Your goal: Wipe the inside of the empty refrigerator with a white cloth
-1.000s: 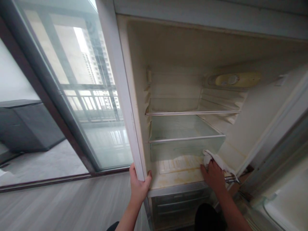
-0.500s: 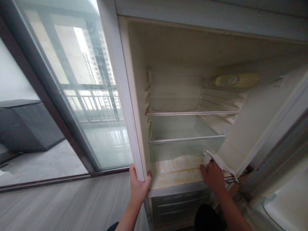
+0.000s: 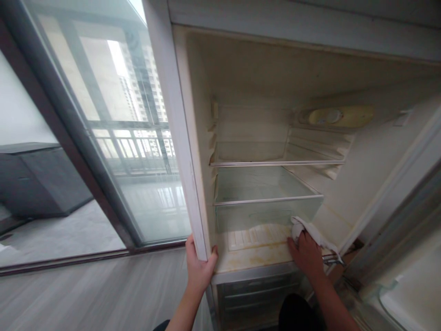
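An old refrigerator (image 3: 189, 151) stands with its door swung wide. My left hand (image 3: 200, 265) is wrapped round the lower left edge of its frame, thumb on the inner side. Low on the right, my right hand (image 3: 306, 255) presses a white cloth (image 3: 319, 235) against the compartment floor (image 3: 255, 259). Part of the cloth lies under the fingers and is hidden. Yellowish stains run along that floor in front of the clear drawer (image 3: 255, 218). Above the drawer is a glass shelf (image 3: 275, 162).
At the right is the open refrigerator door (image 3: 409, 285). Below the main compartment sits a lower compartment with drawers (image 3: 258, 296). A yellowed lamp and dial housing (image 3: 358, 115) juts from the right inner wall. To the left are a sliding glass door (image 3: 148, 197) and a dark cabinet (image 3: 44, 179).
Almost nothing differs. The view has shifted very slightly; both hands keep their places on the frame and on the cloth.
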Tool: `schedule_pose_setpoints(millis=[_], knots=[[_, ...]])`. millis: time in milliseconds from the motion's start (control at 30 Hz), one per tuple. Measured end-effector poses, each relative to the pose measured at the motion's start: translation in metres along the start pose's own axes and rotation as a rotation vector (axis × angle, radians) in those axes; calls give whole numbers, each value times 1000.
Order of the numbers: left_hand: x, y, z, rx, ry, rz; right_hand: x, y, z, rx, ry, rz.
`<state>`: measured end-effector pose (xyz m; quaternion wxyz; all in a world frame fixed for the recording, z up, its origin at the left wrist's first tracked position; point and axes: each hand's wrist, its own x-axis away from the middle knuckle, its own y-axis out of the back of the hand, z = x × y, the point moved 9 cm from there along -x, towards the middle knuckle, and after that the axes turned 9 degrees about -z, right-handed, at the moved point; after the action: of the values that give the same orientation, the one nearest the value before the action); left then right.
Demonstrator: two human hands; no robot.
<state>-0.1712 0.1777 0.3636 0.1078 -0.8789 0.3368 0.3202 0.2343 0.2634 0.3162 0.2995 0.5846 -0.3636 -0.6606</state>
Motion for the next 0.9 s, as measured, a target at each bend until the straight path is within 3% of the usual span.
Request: schedule_pose_setpoints(millis=[900], knots=[[0, 0, 1, -9, 37, 4, 1, 0, 0, 2, -1, -17]])
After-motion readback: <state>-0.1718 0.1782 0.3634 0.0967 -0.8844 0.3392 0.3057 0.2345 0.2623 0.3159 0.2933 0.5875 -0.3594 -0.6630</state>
